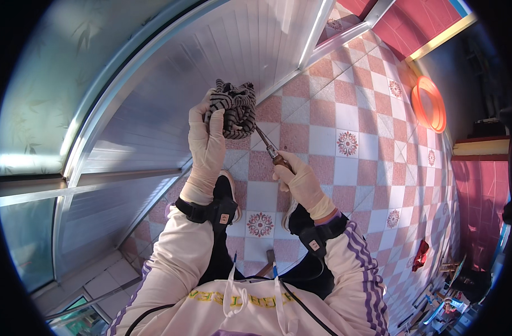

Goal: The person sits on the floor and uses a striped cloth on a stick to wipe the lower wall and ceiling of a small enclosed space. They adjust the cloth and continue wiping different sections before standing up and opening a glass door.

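Observation:
My left hand [207,134], in a pale glove, holds a bunched cloth with dark and light stripes [239,111] in front of the white ribbed panel. My right hand [296,174], gloved too, is closed around the brown handle of a tool with a metal ferrule and a thin metal shaft [269,143]. The shaft points up and left, and its far end meets the lower right edge of the cloth; whether it goes into the cloth is hidden. Both hands are above the tiled floor.
A white ribbed panel in a metal frame [146,105] stands at left. An orange plastic basin [438,105] is at the right. A red item [420,255] lies on the checkered floor [321,168]. A hammer-like tool [270,255] is between my legs. Mixed items [445,304] are at the lower right.

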### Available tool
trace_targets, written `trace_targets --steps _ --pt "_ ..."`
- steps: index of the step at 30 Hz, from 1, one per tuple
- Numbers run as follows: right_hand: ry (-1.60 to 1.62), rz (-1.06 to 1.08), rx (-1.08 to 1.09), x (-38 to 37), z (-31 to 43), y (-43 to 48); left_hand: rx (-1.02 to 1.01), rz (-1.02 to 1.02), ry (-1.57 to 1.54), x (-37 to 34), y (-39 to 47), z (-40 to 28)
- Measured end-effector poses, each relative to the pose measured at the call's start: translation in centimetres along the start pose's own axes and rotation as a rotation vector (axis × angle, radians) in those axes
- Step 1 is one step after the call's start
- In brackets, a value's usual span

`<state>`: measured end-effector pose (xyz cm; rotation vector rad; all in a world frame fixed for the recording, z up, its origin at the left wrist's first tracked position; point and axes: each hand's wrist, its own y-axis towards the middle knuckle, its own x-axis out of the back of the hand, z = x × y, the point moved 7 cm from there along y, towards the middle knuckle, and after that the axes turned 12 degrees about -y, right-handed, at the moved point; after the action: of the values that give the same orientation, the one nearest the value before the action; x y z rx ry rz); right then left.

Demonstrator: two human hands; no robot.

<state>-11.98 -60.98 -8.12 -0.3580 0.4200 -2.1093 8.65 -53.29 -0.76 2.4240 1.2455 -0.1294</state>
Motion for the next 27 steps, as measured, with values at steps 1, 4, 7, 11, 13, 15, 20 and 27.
trace_targets --steps 1,4,7,11,13,15,20,27 --pt "-0.005 -0.008 0.014 0.0 0.1 -0.1 -0.123 0.004 0.002 -0.2 0.0 -0.7" --pt "-0.08 -0.045 0.094 -0.1 0.6 -0.3 -0.195 0.021 0.341 -0.2 0.2 -1.2" --pt "-0.241 -0.092 0.139 -0.1 0.7 -0.4 -0.296 0.082 0.741 -0.2 0.6 -1.9" --pt "-0.236 -0.121 0.177 -0.1 0.7 -0.3 -0.258 0.262 1.072 -1.3 -0.3 -0.9" --pt "-0.061 -0.088 -0.007 0.1 -0.8 0.0 -0.094 0.35 1.079 -1.4 -0.6 0.3" --pt "-0.004 -0.102 0.036 0.4 -0.5 0.2 -0.009 0.398 1.026 -1.7 -0.9 1.1" --pt "0.215 -0.132 0.057 -1.1 0.2 1.4 0.069 0.46 0.706 -2.7 -1.3 2.3" --pt "0.565 -0.214 0.236 -5.8 5.2 8.9 0.121 0.367 0.453 -1.7 1.6 3.3"
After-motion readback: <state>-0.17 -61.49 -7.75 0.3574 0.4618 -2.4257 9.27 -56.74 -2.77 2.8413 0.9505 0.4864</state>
